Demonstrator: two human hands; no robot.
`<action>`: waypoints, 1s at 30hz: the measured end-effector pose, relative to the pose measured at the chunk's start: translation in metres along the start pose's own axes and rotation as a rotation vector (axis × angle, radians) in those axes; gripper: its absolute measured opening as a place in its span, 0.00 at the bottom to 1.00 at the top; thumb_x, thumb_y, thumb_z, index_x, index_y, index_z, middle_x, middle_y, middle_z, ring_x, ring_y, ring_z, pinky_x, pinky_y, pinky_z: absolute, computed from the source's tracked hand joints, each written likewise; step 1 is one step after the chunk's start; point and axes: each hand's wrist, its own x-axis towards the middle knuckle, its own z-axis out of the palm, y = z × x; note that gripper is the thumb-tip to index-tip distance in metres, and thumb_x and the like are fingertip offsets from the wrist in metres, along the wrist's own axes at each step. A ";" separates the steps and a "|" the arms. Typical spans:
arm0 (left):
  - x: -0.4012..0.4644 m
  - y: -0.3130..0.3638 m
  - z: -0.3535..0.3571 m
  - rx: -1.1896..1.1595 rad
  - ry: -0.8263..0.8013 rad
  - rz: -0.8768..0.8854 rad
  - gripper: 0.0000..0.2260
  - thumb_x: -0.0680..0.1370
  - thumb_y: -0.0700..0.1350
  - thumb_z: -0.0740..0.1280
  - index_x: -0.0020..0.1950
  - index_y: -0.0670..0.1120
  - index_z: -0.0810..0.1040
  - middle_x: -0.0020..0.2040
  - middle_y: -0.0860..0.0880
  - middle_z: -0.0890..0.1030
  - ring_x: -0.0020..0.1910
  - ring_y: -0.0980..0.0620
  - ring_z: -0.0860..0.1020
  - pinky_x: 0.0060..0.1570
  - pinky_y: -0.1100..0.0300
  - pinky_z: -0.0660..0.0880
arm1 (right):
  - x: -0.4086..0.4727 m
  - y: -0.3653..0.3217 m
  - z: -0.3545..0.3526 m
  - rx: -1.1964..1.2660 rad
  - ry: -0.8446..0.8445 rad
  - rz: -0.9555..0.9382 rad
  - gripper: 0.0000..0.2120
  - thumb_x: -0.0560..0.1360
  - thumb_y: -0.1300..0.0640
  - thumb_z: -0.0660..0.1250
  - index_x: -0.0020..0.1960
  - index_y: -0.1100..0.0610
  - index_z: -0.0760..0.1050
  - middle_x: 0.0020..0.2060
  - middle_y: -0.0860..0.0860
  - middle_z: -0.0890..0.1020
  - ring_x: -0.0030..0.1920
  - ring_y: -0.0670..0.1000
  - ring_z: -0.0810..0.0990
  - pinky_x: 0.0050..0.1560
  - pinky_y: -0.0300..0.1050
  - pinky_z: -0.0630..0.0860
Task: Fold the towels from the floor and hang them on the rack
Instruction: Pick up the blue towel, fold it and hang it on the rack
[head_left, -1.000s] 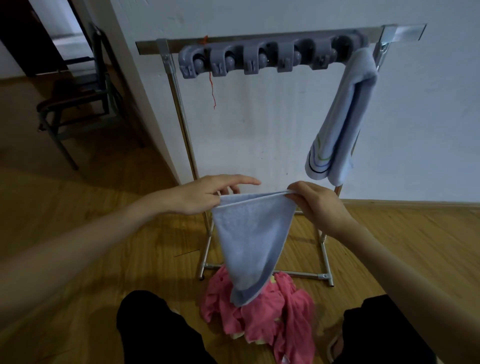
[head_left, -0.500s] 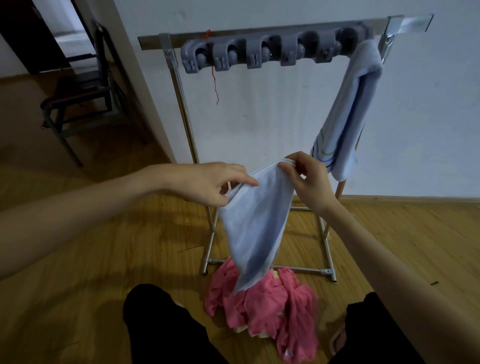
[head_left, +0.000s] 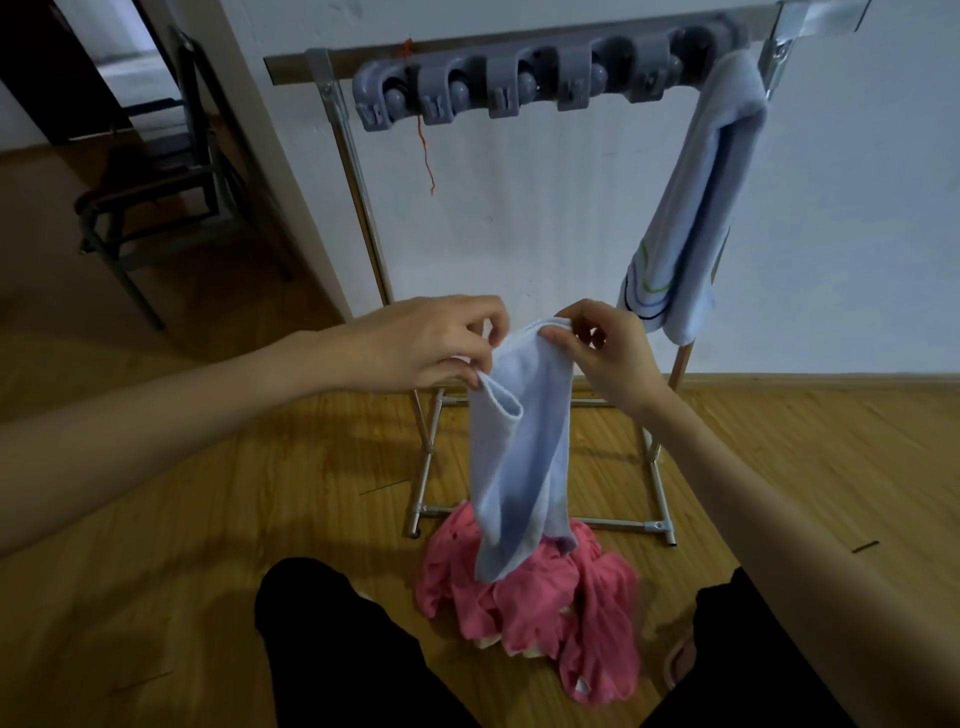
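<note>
Closing fast, the left hand (head_left: 415, 345) and right hand (head_left: 597, 345) have brought their pinched corners of the pale blue towel (head_left: 519, 441) together (spread wide a second ago), halving it above the pink towel (head_left: 530, 613); hanging on the rack (head_left: 332, 119) looks next.

Colours noted, towels and rack.
Held towel (head_left: 519, 447) plain pale blue; hung towel (head_left: 701, 208) pale blue, green-blue-black curved stripes; floor towel (head_left: 545, 613) pink; clip bar (head_left: 519, 83) grey.
</note>
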 end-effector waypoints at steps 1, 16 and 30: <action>0.000 0.003 0.000 0.004 0.030 0.013 0.04 0.76 0.44 0.67 0.46 0.45 0.80 0.56 0.48 0.74 0.46 0.57 0.73 0.41 0.69 0.71 | -0.001 0.000 -0.002 0.008 0.014 0.014 0.07 0.75 0.56 0.71 0.43 0.59 0.79 0.31 0.48 0.77 0.32 0.43 0.71 0.34 0.33 0.66; 0.025 -0.014 -0.050 0.089 0.309 -0.117 0.14 0.81 0.50 0.54 0.56 0.46 0.75 0.47 0.49 0.78 0.39 0.50 0.77 0.35 0.58 0.75 | 0.040 -0.049 -0.027 0.328 0.068 -0.058 0.03 0.77 0.66 0.66 0.49 0.64 0.77 0.33 0.58 0.79 0.30 0.49 0.75 0.34 0.42 0.75; 0.023 -0.010 -0.055 0.091 0.328 -0.177 0.15 0.79 0.53 0.54 0.53 0.48 0.78 0.40 0.52 0.78 0.34 0.54 0.74 0.32 0.67 0.66 | 0.047 -0.071 -0.022 0.404 0.099 -0.082 0.04 0.75 0.65 0.69 0.48 0.59 0.80 0.36 0.51 0.84 0.36 0.49 0.80 0.38 0.44 0.79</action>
